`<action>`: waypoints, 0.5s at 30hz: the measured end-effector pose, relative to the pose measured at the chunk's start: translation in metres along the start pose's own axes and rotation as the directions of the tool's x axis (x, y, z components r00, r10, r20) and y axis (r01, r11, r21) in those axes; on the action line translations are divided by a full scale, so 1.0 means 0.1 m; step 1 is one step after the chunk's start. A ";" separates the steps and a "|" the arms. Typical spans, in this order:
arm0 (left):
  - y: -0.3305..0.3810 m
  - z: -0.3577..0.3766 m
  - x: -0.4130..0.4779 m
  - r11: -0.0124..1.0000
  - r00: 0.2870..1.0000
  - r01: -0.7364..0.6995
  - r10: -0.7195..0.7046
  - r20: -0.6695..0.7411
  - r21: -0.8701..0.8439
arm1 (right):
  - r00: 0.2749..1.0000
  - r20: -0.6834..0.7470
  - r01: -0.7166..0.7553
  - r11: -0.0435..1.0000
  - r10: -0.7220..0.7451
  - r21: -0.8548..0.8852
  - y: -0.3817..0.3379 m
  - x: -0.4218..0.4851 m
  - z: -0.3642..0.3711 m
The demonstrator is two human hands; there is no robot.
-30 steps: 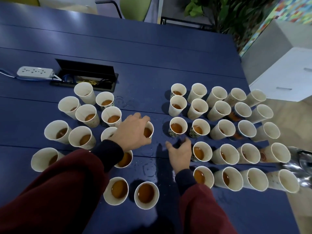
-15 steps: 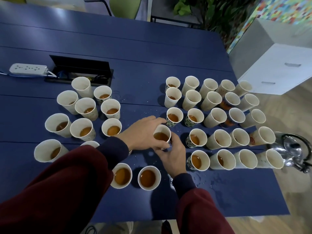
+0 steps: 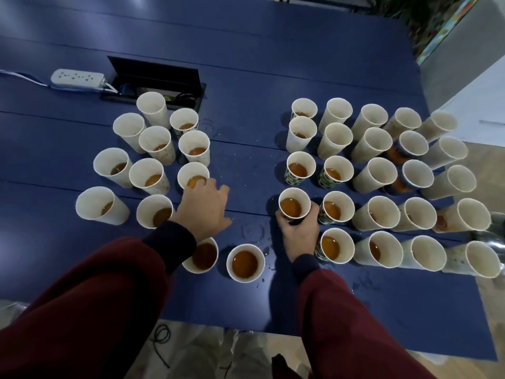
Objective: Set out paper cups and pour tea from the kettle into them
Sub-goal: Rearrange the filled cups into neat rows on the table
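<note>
Many white paper cups stand on the blue table (image 3: 246,64) in two groups, most holding brown tea. My right hand (image 3: 299,233) grips one tea-filled cup (image 3: 293,206) at the left edge of the right group. My left hand (image 3: 205,209) hovers with relaxed fingers at the right edge of the left group, fingertips over the rim of a tea-filled cup (image 3: 192,175). Two full cups (image 3: 246,262) stand near the table's front between my arms. Of the metal kettle (image 3: 492,231) only a sliver shows at the far right edge.
A white power strip (image 3: 78,77) and an open black cable box (image 3: 155,77) lie at the back left. Water drops wet the table between the two cup groups. A white cabinet (image 3: 472,110) stands at the right, and a plant is at the top right.
My left hand passed the tea-filled cup to my right hand, then drew back left to the left group. My right hand carried the cup to the right group's edge. The camera tilted downward.
</note>
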State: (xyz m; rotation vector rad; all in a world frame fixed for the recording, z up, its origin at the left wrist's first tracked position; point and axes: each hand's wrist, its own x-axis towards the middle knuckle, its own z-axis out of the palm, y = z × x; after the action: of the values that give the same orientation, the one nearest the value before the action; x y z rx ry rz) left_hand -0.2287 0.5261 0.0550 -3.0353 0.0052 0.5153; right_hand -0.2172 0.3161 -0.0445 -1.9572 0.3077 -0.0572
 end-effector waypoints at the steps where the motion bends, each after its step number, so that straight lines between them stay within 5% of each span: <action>1: 0.00 0.03 -0.01 0.999 0.999 0.031 -0.030 -0.016 0.031 | 1.000 -0.009 0.006 1.000 -0.006 0.007 0.01 0.01 0.00; 15: -0.02 0.07 -0.07 0.978 0.993 0.096 -0.105 -0.043 -0.184 | 1.000 -0.022 -0.022 1.000 0.022 -0.017 0.03 -0.03 -0.02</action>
State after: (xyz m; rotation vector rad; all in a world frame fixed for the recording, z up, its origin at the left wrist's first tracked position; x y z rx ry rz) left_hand -0.2380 0.5284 0.0509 -3.2044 -0.2031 0.4509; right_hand -0.2214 0.3143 -0.0463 -1.9707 0.3446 -0.0616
